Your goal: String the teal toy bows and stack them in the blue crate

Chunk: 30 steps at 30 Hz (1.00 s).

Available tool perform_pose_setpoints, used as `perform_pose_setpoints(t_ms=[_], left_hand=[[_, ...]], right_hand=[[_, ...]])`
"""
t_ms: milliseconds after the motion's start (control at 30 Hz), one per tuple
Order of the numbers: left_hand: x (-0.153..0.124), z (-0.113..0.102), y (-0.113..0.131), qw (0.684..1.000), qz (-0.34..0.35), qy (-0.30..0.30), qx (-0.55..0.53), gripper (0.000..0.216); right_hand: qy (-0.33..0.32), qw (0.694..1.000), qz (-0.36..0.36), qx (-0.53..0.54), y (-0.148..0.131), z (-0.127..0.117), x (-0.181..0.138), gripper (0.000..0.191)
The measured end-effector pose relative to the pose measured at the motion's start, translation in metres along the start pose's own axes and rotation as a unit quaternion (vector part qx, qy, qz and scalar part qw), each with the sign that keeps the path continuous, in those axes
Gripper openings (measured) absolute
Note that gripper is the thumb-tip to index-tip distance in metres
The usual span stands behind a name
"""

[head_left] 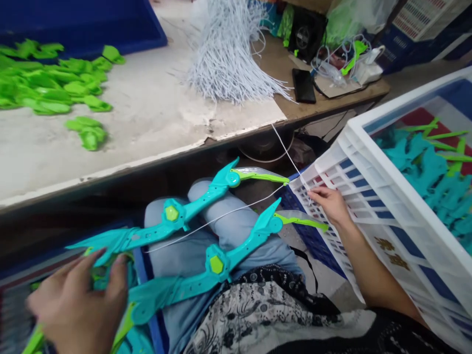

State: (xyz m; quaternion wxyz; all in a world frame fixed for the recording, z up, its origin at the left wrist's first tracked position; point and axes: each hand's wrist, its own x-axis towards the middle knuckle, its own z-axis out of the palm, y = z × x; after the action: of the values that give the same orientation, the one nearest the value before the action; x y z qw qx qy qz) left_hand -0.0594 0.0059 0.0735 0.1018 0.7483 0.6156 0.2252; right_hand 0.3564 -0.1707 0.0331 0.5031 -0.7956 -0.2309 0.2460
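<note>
Two turquoise toy bows with lime green parts lie across my lap: the farther toy bow (pixel 206 196) and the nearer toy bow (pixel 241 250). Between thumb and fingertips, my right hand (pixel 332 204) pinches a white string (pixel 289 154), beside the white crate. Another length of white string runs from the farther bow's green right tip toward its left half. My left hand (pixel 81 305), slightly blurred, is over the bows' left ends with thumb and fingers apart. Whether its fingertips touch the farther bow's end I cannot tell.
A white crate (pixel 372 152) with turquoise and green parts stands at right. On the table (pixel 155 118) lie green pieces (pixel 73 83), a bundle of white strings (pixel 232 59) and a phone (pixel 304 85). A blue bin (pixel 158 324) with parts sits at lower left.
</note>
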Motion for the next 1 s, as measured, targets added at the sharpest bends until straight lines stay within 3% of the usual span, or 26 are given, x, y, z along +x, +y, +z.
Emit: perform_pose_setpoints(t_ms=[33, 67, 100, 133, 200, 233, 300, 400, 533, 767, 867, 1000], left_hand=[[-0.006, 0.004, 0.025, 0.999, 0.014, -0.013, -0.03, 0.038], [-0.013, 0.009, 0.051, 0.992, 0.039, -0.084, -0.082, 0.032], [-0.022, 0.017, 0.077, 0.965, 0.062, -0.204, -0.152, 0.028], [-0.033, 0.028, 0.101, 0.916, 0.075, -0.325, -0.223, 0.026], [-0.057, 0.056, 0.144, 0.794, 0.073, -0.512, -0.319, 0.025], [-0.069, 0.072, 0.162, 0.737, 0.058, -0.577, -0.348, 0.025], [-0.093, 0.104, 0.19, 0.656, -0.01, -0.657, -0.371, 0.026], [-0.117, 0.142, 0.216, 0.595, -0.13, -0.699, -0.374, 0.027], [-0.128, 0.169, 0.233, 0.563, -0.23, -0.698, -0.378, 0.023], [-0.135, 0.195, 0.243, 0.532, -0.229, -0.704, -0.412, 0.014], [-0.139, 0.201, 0.247, 0.52, -0.219, -0.713, -0.416, 0.004], [-0.142, 0.205, 0.255, 0.516, -0.202, -0.72, -0.418, 0.012]], right_hand=[[-0.008, 1.0, 0.005, -0.008, 0.002, -0.011, -0.013, 0.031], [-0.01, 1.0, 0.008, -0.014, 0.005, -0.021, -0.026, 0.031], [-0.006, 1.0, 0.008, -0.02, 0.009, -0.03, -0.039, 0.03], [0.005, 1.0, 0.006, -0.029, 0.013, -0.037, -0.051, 0.03], [0.053, 0.996, -0.002, -0.067, 0.022, -0.048, -0.073, 0.03], [0.082, 0.992, -0.008, -0.092, 0.027, -0.052, -0.083, 0.03], [0.135, 0.981, -0.02, -0.139, 0.037, -0.057, -0.097, 0.03], [0.177, 0.965, -0.044, -0.186, 0.051, -0.059, -0.11, 0.028], [0.17, 0.956, -0.093, -0.219, 0.064, -0.056, -0.115, 0.021], [0.147, 0.937, -0.178, -0.262, 0.068, -0.048, -0.112, 0.019], [0.135, 0.937, -0.186, -0.262, 0.072, -0.043, -0.113, 0.017], [0.132, 0.945, -0.182, -0.238, 0.081, -0.04, -0.112, 0.014]])
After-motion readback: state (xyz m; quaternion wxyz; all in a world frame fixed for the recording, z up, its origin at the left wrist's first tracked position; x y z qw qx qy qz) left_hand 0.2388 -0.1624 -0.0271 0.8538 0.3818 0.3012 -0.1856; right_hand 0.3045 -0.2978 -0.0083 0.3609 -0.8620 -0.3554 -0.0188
